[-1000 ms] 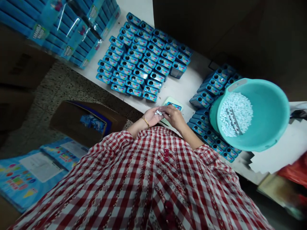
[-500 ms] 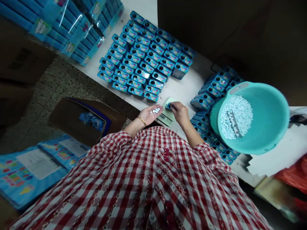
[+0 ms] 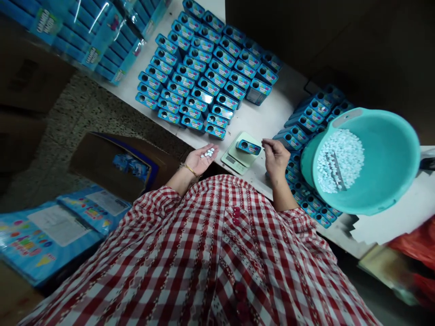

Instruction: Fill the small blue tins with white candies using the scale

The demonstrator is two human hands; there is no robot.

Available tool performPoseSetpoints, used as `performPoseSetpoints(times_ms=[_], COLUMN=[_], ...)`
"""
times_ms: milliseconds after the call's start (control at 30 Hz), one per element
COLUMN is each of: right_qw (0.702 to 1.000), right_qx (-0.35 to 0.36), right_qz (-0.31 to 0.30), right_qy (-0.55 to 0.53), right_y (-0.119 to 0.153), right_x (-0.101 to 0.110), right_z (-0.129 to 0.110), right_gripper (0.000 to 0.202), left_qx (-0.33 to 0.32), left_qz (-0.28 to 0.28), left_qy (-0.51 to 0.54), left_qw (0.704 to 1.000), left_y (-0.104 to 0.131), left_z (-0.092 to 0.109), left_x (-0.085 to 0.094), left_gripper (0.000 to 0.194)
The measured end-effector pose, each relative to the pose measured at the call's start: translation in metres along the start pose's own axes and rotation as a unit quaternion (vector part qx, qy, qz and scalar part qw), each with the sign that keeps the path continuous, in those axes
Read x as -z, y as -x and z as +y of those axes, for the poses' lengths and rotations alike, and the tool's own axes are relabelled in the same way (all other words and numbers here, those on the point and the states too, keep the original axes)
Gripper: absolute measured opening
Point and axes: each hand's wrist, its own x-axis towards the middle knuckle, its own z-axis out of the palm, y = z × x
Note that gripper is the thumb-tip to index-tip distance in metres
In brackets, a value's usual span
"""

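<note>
My left hand [image 3: 196, 162] is palm up and cupped, with several small white candies [image 3: 208, 153] lying on its fingers. To its right, a blue candy tin [image 3: 251, 148] with a dark round hole in its top stands on a pale green kitchen scale [image 3: 234, 156]. Just right of that tin is my right hand [image 3: 277, 157], its fingers loosely bent and apart from the tin, with nothing visible in them. Beyond the scale, many similar blue tins [image 3: 203, 84] stand in rows on the white table [image 3: 249, 118].
A turquoise basin [image 3: 387, 158] at right holds white candies [image 3: 350, 149] and a metal scoop [image 3: 335, 171]. More blue tins [image 3: 306, 123] stand beside it. Wrapped packs [image 3: 84, 40] lie at upper left. An open carton [image 3: 98, 163] and blue printed boxes [image 3: 50, 235] are at lower left.
My right hand has let go of the tin on the scale and moved right. My left hand, still with candies, has drawn away to the left.
</note>
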Motion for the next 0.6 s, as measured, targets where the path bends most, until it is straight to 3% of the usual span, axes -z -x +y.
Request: performPoseSetpoints(times_ms=[200, 500, 600], right_qw=[0.999, 0.994, 0.991], right_qx=[-0.011, 0.059, 0.078], right_qz=[0.034, -0.056, -0.070], right_qy=[-0.005, 0.074, 0.086], right_y=[0.000, 0.011, 0.015], right_x=[0.005, 0.000, -0.004], right_z=[0.013, 0.013, 0.003], right_gripper=[0.021, 0.032, 0.030], left_qx=[-0.025, -0.018, -0.013], left_qz=[-0.005, -0.009, -0.026], left_qy=[-0.040, -0.058, -0.079], left_qw=[0.999, 0.998, 0.996], left_y=[0.000, -0.003, 0.001], left_z=[-0.003, -0.009, -0.014], left_x=[0.004, -0.001, -0.006], left_gripper=[0.040, 0.040, 0.042])
